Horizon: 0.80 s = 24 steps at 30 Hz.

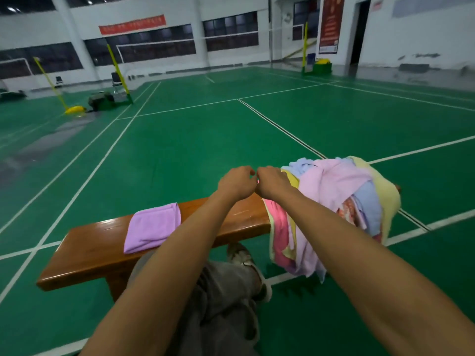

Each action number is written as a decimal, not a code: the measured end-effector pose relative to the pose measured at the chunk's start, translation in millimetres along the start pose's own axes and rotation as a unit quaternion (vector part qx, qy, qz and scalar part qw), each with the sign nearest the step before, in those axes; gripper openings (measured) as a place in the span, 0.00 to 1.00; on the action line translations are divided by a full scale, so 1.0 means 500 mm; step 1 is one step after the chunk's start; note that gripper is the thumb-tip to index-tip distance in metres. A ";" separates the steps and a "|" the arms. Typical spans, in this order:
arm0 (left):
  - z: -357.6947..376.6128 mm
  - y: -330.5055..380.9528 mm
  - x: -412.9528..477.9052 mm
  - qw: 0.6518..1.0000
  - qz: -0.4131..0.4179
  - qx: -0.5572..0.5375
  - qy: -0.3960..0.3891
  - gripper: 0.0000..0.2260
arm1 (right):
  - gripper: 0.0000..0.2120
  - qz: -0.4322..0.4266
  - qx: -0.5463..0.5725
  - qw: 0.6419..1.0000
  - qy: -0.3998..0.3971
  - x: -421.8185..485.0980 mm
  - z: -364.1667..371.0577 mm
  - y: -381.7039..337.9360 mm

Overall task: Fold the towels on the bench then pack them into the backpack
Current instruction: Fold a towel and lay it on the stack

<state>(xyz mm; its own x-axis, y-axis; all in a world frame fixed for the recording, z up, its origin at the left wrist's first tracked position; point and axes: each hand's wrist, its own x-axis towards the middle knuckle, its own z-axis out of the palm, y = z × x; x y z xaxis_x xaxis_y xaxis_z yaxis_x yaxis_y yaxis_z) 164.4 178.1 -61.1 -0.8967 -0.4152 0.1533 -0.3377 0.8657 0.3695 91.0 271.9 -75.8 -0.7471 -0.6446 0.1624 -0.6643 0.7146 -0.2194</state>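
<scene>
Forearms, two, bare, entering from the lower edge of the frame and converging at centre.

Left hand: centre of frame, above the far edge of the table; fingers curled inward, knuckles touching the right hand. Grip clenched; whether anything is pinched in it cannot be told, as the fingertips face away from the camera.

Right hand: just right of centre, curled likewise, its outer side against the towel pile. Grip closed; contents not discernible, possibly a thin edge of cloth.

Table: brown polished wood, running from lower left toward centre right, standing on the green court floor.

Folded towel: lilac, one piece, lying flat on the table left of the arms, its near edge hanging slightly over the table's front.

Towel pile: unfolded, heaped on the right end of the table; pink, pale blue, yellow and a patterned red piece, several draping down over the front edge.

Trousers: grey, lower centre, with one shoe under the table's front.

Net posts: yellow, upper left of the frame.

Chair: dark, upper left, beside one post.

Red banner: on the far wall, upper left.
</scene>
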 end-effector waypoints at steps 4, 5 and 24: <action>0.074 0.019 0.056 0.999 0.000 -0.036 -0.038 0.17 | 0.15 0.032 0.005 0.999 -0.010 0.013 0.041 0.060; 0.099 0.024 0.073 0.997 0.000 -0.048 -0.052 0.17 | 0.15 0.043 0.003 0.999 -0.016 0.018 0.051 0.081; 0.415 0.189 0.310 0.960 0.013 -0.181 -0.212 0.34 | 0.31 0.470 0.224 0.854 0.016 0.094 0.178 0.416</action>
<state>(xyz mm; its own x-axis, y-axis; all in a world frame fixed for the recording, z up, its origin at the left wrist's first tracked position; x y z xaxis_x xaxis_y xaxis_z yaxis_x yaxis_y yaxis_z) -65.6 253.7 -192.7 -0.9651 -0.1785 -0.1917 -0.2617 0.6884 0.6765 -80.1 365.8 -199.5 -0.9496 0.1703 -0.2631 0.3007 0.7319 -0.6114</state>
